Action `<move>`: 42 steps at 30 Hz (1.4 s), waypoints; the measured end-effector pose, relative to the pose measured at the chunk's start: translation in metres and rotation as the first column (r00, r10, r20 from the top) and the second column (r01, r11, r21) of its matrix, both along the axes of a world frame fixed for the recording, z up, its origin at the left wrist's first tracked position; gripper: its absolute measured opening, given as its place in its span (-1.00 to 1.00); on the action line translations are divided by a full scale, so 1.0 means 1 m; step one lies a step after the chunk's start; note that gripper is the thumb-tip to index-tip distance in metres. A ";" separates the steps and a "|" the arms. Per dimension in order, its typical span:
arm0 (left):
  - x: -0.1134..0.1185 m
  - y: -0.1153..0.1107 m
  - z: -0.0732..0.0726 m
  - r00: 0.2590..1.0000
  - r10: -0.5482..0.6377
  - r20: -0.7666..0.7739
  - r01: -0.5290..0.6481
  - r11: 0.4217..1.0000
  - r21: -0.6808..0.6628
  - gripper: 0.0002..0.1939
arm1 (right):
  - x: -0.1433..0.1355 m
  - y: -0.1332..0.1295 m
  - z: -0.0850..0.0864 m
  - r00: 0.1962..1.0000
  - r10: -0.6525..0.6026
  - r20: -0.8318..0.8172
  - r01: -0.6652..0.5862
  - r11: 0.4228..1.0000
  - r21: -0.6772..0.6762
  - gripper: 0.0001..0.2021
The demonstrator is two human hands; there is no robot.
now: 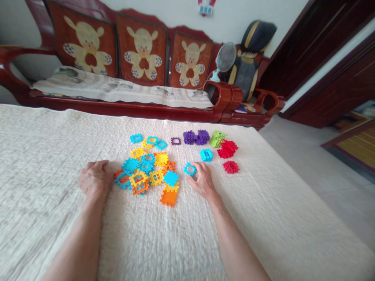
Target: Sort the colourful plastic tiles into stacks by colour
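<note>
A loose heap of blue, yellow and orange toothed plastic tiles (148, 171) lies on the cream quilt (43, 164). My left hand (95, 178) rests curled on the quilt at the heap's left edge, holding nothing that I can see. My right hand (202, 179) pinches a single blue square tile (190, 169) just right of the heap. Further right the tiles sit in colour groups: a blue stack (206, 155), purple ones (195, 137), green ones (217, 138) and red ones (227, 149), with one more red tile (231, 167) apart.
A dark red wooden bench (140, 107) with bear-print cushions stands along the quilt's far edge. A small fan (225, 58) and a bag (252, 50) sit at its right end. Grey floor and dark wooden doors lie to the right.
</note>
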State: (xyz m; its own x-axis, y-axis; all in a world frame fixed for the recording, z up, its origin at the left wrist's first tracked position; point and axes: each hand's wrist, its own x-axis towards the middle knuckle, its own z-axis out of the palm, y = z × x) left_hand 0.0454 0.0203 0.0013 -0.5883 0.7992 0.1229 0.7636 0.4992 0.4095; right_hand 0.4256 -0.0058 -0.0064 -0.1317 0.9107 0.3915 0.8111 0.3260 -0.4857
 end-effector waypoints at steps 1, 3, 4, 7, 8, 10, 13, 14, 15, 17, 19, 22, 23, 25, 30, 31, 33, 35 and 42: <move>0.001 0.000 0.001 1.000 0.000 0.000 0.000 1.000 -0.006 -0.56 | -0.001 -0.001 0.000 1.000 -0.019 -0.008 0.019 1.000 0.004 -0.55; 0.002 -0.001 0.003 1.000 -0.001 0.000 0.001 1.000 -0.021 -0.55 | -0.002 -0.002 0.002 0.999 -0.037 -0.024 0.037 0.999 0.006 -0.53; 0.002 -0.002 0.004 1.000 -0.003 -0.001 0.003 1.000 -0.027 -0.55 | -0.003 -0.003 0.003 0.999 -0.037 -0.032 0.038 0.999 0.005 -0.52; 0.002 -0.002 0.006 1.000 0.003 -0.001 -0.003 0.999 -0.049 -0.55 | -0.003 -0.003 0.004 0.999 -0.031 -0.043 0.030 1.000 -0.008 -0.52; 0.002 -0.001 0.005 1.000 0.005 -0.003 -0.006 0.999 -0.049 -0.55 | -0.003 -0.003 0.004 0.999 -0.029 -0.044 0.028 1.000 -0.012 -0.53; 0.001 0.000 0.004 1.000 0.007 -0.009 -0.007 0.999 -0.039 -0.56 | -0.003 -0.003 0.003 0.998 -0.027 -0.049 0.026 1.000 -0.011 -0.56; -0.001 0.002 0.003 1.000 0.007 -0.002 -0.007 0.999 -0.042 -0.57 | -0.004 -0.006 0.002 0.996 -0.024 -0.081 0.026 0.999 0.021 -0.59; -0.001 0.002 0.002 1.000 0.012 0.005 -0.012 0.998 -0.054 -0.57 | -0.005 -0.008 0.003 0.995 -0.022 -0.097 0.026 0.999 0.041 -0.60; -0.001 0.003 0.002 1.000 0.018 0.010 -0.018 0.998 -0.061 -0.57 | -0.004 -0.009 0.004 0.993 -0.027 -0.112 0.034 0.997 0.066 -0.61; -0.001 0.004 0.002 1.000 0.022 0.016 -0.021 0.998 -0.058 -0.56 | -0.001 -0.008 0.010 0.988 -0.077 -0.135 0.095 0.987 0.133 -0.63; 0.000 0.005 0.002 0.999 0.025 0.020 -0.024 0.999 -0.049 -0.56 | 0.007 -0.001 0.018 0.970 -0.188 -0.154 0.217 0.955 0.202 -0.63; 0.000 0.004 0.001 0.999 0.025 0.025 -0.024 0.998 -0.056 -0.56 | 0.025 0.022 0.027 0.916 -0.364 -0.171 0.397 0.887 0.238 -0.60; 0.000 0.003 0.002 0.999 0.021 0.027 -0.020 0.998 -0.058 -0.55 | 0.030 0.031 0.028 0.898 -0.404 -0.173 0.435 0.871 0.229 -0.60; 0.000 0.002 0.003 0.999 0.008 0.035 -0.006 0.998 -0.064 -0.53 | 0.038 0.048 0.027 0.870 -0.461 -0.176 0.490 0.847 0.204 -0.58; 0.002 -0.001 0.008 0.998 -0.001 0.056 0.005 0.996 -0.083 -0.51 | 0.041 0.064 0.012 0.835 -0.515 -0.192 0.546 0.819 0.178 -0.55; 0.002 -0.001 0.008 0.998 0.000 0.057 0.005 0.996 -0.086 -0.51 | 0.040 0.063 0.009 0.833 -0.519 -0.194 0.550 0.815 0.181 -0.56; 0.002 0.000 0.008 0.998 0.006 0.056 -0.001 0.996 -0.091 -0.51 | 0.039 0.063 0.004 0.834 -0.518 -0.191 0.550 0.813 0.194 -0.56; 0.002 0.000 0.007 0.999 0.005 0.044 -0.002 0.996 -0.084 -0.51 | 0.040 0.062 0.001 0.840 -0.512 -0.179 0.540 0.815 0.208 -0.57; -0.001 0.000 0.003 1.000 -0.007 0.025 0.009 0.998 -0.066 -0.51 | 0.042 0.065 -0.001 0.843 -0.520 -0.139 0.538 0.819 0.198 -0.56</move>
State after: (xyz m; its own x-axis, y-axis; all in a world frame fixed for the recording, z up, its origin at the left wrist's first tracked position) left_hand 0.0444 0.0207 0.0043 -0.5844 0.8097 0.0546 0.7575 0.5201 0.3947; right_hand 0.4680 0.0590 -0.0071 0.3833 0.7200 0.5786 0.8537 -0.0371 -0.5194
